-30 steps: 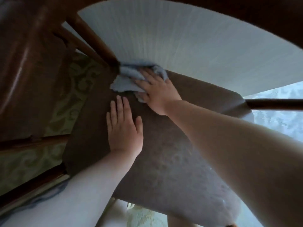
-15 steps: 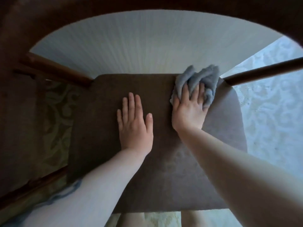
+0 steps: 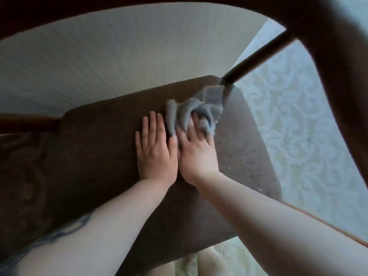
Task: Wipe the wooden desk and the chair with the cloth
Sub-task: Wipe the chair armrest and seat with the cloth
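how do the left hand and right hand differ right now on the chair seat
The left hand lies flat on the brown chair seat with straight fingers and holds nothing; the right hand has its fingers in the bunched grey cloth, pressing it to the seat. The left hand looks sharp, while the right hand's fingers and the cloth are blurred. The right hand sits nearer the seat's right edge. Both lie palm down, side by side, touching.

Below me a pale patterned carpet (image 3: 294, 140) with a swirling raised design covers the floor on my right and shows again at the bottom edge. A white ribbed wall (image 3: 123, 56) (fine vertical lines run down it) fills the space ahead. The floor on my left lies in deep shadow.
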The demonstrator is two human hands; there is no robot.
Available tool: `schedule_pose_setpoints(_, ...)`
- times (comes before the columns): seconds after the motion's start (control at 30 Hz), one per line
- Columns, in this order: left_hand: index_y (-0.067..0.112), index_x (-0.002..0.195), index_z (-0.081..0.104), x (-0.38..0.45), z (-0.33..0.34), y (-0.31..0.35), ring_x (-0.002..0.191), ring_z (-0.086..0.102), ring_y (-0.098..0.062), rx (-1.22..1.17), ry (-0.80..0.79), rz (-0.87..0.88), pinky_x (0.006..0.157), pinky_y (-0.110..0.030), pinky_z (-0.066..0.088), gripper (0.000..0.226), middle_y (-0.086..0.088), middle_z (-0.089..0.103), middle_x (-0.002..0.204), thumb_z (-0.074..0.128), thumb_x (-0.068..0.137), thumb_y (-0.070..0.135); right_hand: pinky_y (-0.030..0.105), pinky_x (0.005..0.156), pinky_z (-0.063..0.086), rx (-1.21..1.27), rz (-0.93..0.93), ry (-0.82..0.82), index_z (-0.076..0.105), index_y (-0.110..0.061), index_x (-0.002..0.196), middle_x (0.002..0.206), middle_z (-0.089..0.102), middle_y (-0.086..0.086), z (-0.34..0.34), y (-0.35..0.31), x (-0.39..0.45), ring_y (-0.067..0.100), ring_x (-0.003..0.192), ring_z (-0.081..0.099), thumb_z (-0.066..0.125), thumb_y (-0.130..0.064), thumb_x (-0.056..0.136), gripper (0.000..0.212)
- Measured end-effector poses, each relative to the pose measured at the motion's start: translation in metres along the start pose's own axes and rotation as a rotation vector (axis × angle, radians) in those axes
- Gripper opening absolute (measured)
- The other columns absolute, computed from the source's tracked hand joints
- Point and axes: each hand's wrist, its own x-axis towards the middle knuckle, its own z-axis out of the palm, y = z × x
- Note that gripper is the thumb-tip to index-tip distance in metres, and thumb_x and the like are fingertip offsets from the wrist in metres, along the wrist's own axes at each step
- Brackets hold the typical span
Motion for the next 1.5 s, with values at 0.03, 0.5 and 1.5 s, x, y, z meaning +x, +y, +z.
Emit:
schedule_pose_setpoints(0.03, 0.008, 0.151, 0.027, 0.001, 0.004, 0.004, 0.149, 0.012, -0.023, -0.001, 0.017, -0.012, 0.119, -0.044, 0.008, 0.066, -0.009, 0.021, 0.16, 0.019, 0.096, 0.044, 0.05, 0.121, 0.005, -0.038, -0.226, -0.037, 0.023, -0.024, 0.154, 0.162, 0.016, 0.003, -0.003, 0.009, 0.009, 0.02, 0.151, 0.0, 0.027, -0.041, 0.101, 0.056)
schedule_pose_setpoints(0.5, 0.012, 0.154, 0.018, -0.013, -0.005, -0.018, 0.149, 0.001, -0.016, 0.075, -0.006, -0.003, 0.118, -0.035, -0.005, 0.063, -0.004, 0.011, 0.162, 0.025, 0.096, 0.037, 0.052, 0.119, 0.008, -0.071, 0.097, 0.142, 0.026, -0.025, 0.154, 0.162, 0.019, 0.003, 0.005, 0.042, -0.027, 0.018, 0.149, 0.011, 0.032, -0.041, 0.098, 0.058)
schedule_pose_setpoints(1.5, 0.014, 0.154, 0.021, -0.099, 0.034, 0.06, 0.149, 0.001, -0.01, -0.061, -0.088, 0.103, 0.118, -0.026, -0.006, 0.063, 0.005, 0.008, 0.161, 0.028, 0.095, 0.035, 0.046, 0.102, 0.043, 0.098, 0.511, 0.24, 0.044, -0.012, 0.144, 0.146, 0.042, 0.023, 0.026, 0.048, -0.168, 0.032, 0.138, 0.03, 0.042, -0.024, 0.085, 0.061)
